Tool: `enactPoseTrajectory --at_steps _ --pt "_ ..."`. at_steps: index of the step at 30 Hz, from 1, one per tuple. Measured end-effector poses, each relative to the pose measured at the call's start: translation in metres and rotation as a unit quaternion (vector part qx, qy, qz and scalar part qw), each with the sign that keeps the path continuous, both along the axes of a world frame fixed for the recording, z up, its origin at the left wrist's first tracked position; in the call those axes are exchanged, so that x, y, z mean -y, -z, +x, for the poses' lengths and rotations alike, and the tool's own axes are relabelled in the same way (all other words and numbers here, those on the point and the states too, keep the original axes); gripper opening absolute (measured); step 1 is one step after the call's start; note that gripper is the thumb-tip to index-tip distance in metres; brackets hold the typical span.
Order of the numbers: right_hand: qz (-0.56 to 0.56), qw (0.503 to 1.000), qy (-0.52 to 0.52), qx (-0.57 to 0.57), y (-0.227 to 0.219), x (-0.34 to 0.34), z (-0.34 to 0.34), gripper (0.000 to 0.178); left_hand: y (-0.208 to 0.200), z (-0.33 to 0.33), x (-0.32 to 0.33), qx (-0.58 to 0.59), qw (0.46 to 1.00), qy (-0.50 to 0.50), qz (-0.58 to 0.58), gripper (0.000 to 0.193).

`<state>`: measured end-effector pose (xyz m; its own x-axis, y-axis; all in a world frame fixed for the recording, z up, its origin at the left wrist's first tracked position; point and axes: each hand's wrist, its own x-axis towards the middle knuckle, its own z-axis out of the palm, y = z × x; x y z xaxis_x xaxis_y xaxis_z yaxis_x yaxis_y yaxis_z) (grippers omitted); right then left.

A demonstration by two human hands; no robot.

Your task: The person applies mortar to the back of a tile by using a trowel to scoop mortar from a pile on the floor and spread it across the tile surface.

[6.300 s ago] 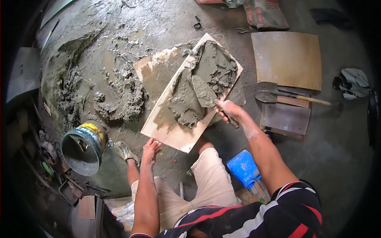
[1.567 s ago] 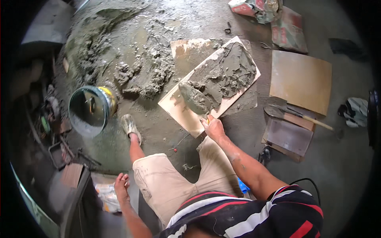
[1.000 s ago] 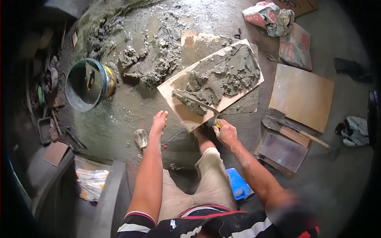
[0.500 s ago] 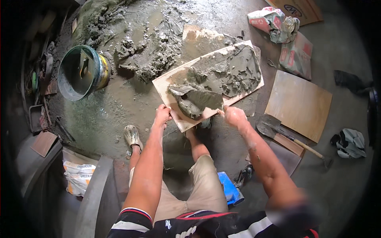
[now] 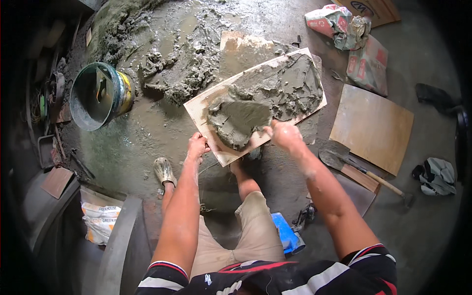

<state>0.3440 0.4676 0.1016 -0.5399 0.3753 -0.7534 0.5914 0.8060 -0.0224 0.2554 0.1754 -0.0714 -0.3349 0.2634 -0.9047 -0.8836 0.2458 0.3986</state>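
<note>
Our tile point(image 5: 199, 104) lies ahead, long axis near-left to far-right; left hand point(image 5: 197, 146) pinches near end, right hand point(image 5: 284, 134) clenches trowel point(image 5: 250, 115)

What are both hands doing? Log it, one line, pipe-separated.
left hand: gripping tile by left edge | right hand: holding trowel over tile | tile: ribbed face up, partly under grey mortar | bucket: left of tile

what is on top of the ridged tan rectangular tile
Wet grey mortar covers much of the tile, and the right hand holds a mortar-smeared grey trowel over it. Mortar hides the ridges beneath, and the hand covers the trowel's handle, so neither can be seen.
</note>
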Motion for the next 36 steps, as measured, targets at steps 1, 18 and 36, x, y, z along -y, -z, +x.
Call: enactPoseTrajectory --at_steps 1,18,36 --pt "0.017 1.0 0.009 -0.004 0.002 -0.01 0.005 0.05 0.001 -0.002 -0.001 -0.003 1.0 0.01 -0.005 0.013" --pt "0.013 0.985 0.161 -0.065 0.021 -0.11 0.046 0.05 -0.011 -0.003 0.004 0.016 0.999 0.035 0.001 0.019" --pt "-0.394 0.782 0.481 0.048 0.02 0.058 0.089 0.047 -0.003 0.018 0.025 0.079 0.995 0.028 0.062 0.033"
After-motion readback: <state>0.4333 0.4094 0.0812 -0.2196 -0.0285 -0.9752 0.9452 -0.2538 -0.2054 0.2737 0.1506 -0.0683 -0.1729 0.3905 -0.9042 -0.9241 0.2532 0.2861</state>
